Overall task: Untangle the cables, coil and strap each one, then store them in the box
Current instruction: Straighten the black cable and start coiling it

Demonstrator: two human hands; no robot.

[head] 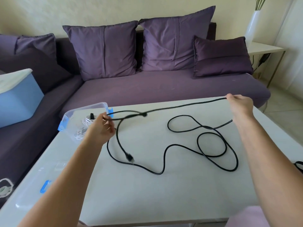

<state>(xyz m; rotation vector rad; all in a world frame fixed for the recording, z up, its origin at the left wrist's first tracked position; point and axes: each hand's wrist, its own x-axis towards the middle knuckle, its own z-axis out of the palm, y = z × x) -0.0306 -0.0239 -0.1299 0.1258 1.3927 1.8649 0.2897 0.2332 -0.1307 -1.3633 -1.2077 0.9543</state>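
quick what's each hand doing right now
Left hand: holding the black cable near the clear box.
Right hand: pinching the same cable, stretched taut between the hands.

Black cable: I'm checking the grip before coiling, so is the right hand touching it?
Touching. The head view shows the right hand pinching the black cable at its fingertips, strand stretched toward the left hand.

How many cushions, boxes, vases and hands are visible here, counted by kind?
Cushions: 4
Boxes: 2, one clear box, one blue box
Vases: 1
Hands: 2, left hand and right hand, both holding the black cable
Total: 9
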